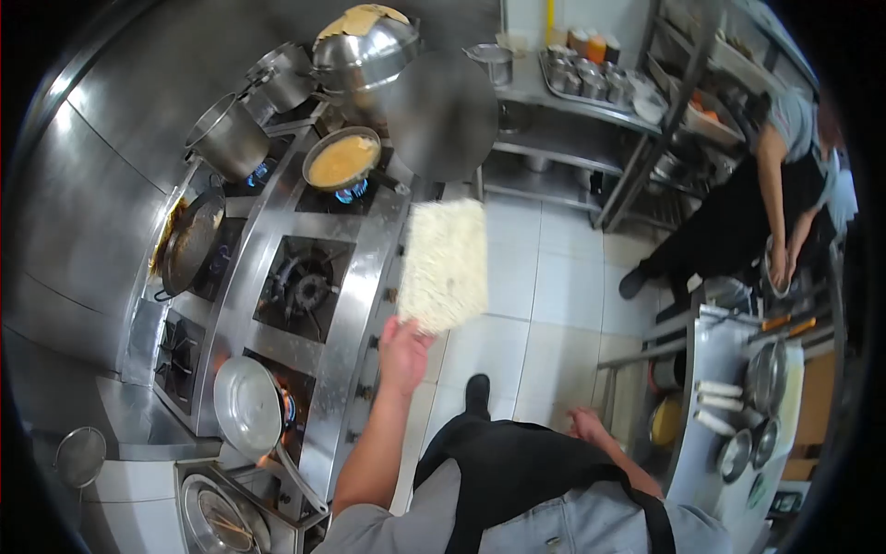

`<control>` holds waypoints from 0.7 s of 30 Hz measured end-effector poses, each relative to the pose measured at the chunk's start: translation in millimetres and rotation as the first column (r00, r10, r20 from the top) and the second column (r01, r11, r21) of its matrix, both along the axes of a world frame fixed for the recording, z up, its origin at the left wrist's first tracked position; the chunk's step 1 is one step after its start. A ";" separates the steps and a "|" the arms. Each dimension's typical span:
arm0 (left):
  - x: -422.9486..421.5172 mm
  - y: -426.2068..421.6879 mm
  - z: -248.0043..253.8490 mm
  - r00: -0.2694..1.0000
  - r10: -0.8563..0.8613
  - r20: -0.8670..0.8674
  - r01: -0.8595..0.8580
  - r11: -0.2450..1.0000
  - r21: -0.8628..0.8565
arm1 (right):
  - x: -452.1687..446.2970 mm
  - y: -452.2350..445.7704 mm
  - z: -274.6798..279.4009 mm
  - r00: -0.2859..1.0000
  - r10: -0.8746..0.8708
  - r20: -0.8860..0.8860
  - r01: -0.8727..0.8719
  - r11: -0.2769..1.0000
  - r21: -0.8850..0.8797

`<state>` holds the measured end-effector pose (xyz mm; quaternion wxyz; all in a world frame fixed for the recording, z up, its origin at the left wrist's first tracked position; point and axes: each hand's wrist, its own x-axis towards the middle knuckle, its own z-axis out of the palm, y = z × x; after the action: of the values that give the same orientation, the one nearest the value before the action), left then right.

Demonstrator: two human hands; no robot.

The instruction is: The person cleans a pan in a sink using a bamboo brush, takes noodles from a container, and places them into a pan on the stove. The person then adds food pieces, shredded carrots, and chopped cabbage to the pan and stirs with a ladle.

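Observation:
My left hand (404, 355) is closed on the near edge of a cream-coloured rectangle with fuzzy edges, which looks like a folded towel (445, 268). It extends forward over the floor, beside the front edge of the stove. Low at my right side, my right hand (586, 425) has its fingers loosely bent, and I see nothing in it. To the left of my arm, a frying pan (247, 406) sits over a lit burner, its handle pointing toward me. Farther up, another pan (340, 159) with yellowish liquid stands over a blue flame.
Along the left runs the steel stove (277, 226), with a dark wok (194, 242) and a tall pot (226, 138). A person (784, 175) bends over a bowl at the right. Several pans lie on the right-hand counter (706, 342). Tiled floor (503, 346) lies between.

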<state>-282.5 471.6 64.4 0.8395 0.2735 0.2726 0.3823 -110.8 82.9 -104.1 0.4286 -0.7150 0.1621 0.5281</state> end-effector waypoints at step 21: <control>188.4 328.8 10.5 0.841 0.342 -0.419 -0.266 0.936 0.231 | 430.3 354.3 -82.5 -0.114 0.908 0.402 -0.971 -0.016 -0.239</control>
<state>-94.2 800.4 74.9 0.6557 0.3759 0.4683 0.4576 319.5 437.3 -186.6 -0.0052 -0.6818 -0.5348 0.4991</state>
